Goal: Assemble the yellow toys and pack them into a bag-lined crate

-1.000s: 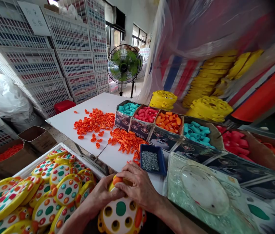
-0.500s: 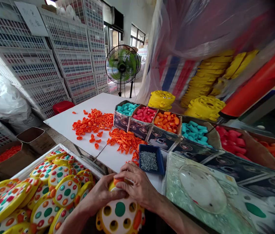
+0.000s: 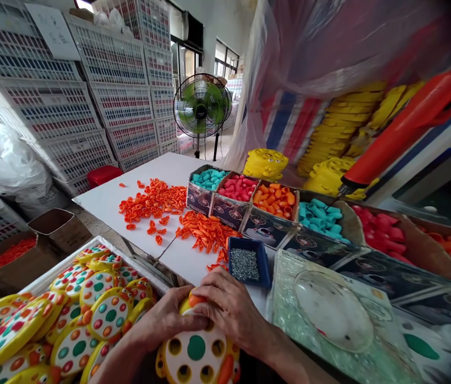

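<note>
Head view: left hand [image 3: 165, 320] and right hand [image 3: 229, 309] stay clamped on the yellow toy panel [image 3: 197, 354], fingers pressed over its orange top piece [image 3: 194, 300]; the panel has slid slightly lower. Left, a tray of finished panels [image 3: 89, 298]; ahead, a blue screw tray [image 3: 245, 264]; right, an orange tool [image 3: 401, 130] swings lower.

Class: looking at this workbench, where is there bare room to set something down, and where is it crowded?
Bare: the white table left of and beyond the orange pieces. Crowded: the boxes of coloured caps, screw tray, and both hands on the toy.
</note>
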Tool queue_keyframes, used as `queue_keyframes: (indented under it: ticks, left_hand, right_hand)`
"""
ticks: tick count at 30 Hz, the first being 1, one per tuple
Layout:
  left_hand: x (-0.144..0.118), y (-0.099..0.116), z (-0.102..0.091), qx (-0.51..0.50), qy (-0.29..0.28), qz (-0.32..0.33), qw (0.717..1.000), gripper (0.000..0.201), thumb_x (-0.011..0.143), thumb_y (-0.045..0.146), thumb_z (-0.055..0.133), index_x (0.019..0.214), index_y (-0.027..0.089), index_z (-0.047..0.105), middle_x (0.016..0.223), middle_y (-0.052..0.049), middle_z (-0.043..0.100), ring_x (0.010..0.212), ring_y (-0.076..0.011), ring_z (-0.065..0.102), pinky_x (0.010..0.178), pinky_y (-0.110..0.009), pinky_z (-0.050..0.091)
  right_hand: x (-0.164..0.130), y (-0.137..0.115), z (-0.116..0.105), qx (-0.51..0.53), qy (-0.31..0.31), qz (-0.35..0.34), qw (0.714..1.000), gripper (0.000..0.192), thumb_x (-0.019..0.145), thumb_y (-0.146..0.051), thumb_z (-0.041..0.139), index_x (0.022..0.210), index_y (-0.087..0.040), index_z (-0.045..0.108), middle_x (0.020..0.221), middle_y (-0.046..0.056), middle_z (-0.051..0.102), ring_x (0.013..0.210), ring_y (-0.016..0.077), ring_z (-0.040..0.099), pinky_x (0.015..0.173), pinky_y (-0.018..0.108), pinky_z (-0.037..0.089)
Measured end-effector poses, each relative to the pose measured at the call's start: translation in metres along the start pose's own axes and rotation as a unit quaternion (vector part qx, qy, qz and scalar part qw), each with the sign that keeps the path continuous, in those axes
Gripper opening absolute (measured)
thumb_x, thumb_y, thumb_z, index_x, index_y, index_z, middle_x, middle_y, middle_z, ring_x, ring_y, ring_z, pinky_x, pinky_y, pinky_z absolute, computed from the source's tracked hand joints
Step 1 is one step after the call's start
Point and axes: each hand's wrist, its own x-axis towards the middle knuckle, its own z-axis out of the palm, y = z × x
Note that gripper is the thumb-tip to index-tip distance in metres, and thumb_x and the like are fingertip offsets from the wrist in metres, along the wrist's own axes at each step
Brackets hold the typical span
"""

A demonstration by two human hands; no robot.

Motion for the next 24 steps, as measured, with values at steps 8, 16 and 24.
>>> queue_keyframes:
  ticks: [8, 16, 24]
  left_hand:
    - [0.000, -0.004, 0.003, -0.009, -0.003, -0.002, 1.000, 0.040, 0.069, 0.032, 0.081, 0.105, 0.017, 0.074, 0.096, -0.001, 0.073, 0.096, -0.0243, 0.061, 0.078, -0.026, 0.050]
    - [-0.003, 0.003, 0.004, 0.074, 0.007, 0.018, 0.997, 0.036, 0.073, 0.033, 0.078, 0.104, 0.017, 0.072, 0.095, 0.000, 0.072, 0.092, -0.0228, 0.062, 0.075, -0.025, 0.048]
    - [-0.008, 0.016, 0.010, 0.211, 0.016, 0.043, 0.976, 0.021, 0.079, 0.036, 0.072, 0.086, 0.019, 0.061, 0.079, 0.005, 0.063, 0.073, -0.0150, 0.057, 0.063, -0.022, 0.041]
  right_hand:
    - [-0.007, 0.005, 0.002, 0.043, 0.000, 0.054, 0.998, 0.016, 0.096, -0.031, 0.067, 0.109, -0.030, 0.076, 0.099, 0.005, 0.069, 0.096, 0.0221, 0.057, 0.087, 0.039, 0.051]
    - [-0.005, 0.000, 0.001, 0.189, 0.005, 0.163, 0.968, 0.010, 0.091, -0.034, 0.072, 0.095, -0.027, 0.077, 0.099, 0.003, 0.067, 0.096, 0.0193, 0.063, 0.093, 0.038, 0.049]
    - [-0.007, -0.002, -0.009, 0.286, -0.060, 0.307, 0.906, 0.031, 0.080, -0.039, 0.079, 0.101, -0.020, 0.067, 0.097, 0.003, 0.071, 0.088, 0.0192, 0.065, 0.076, 0.031, 0.052]
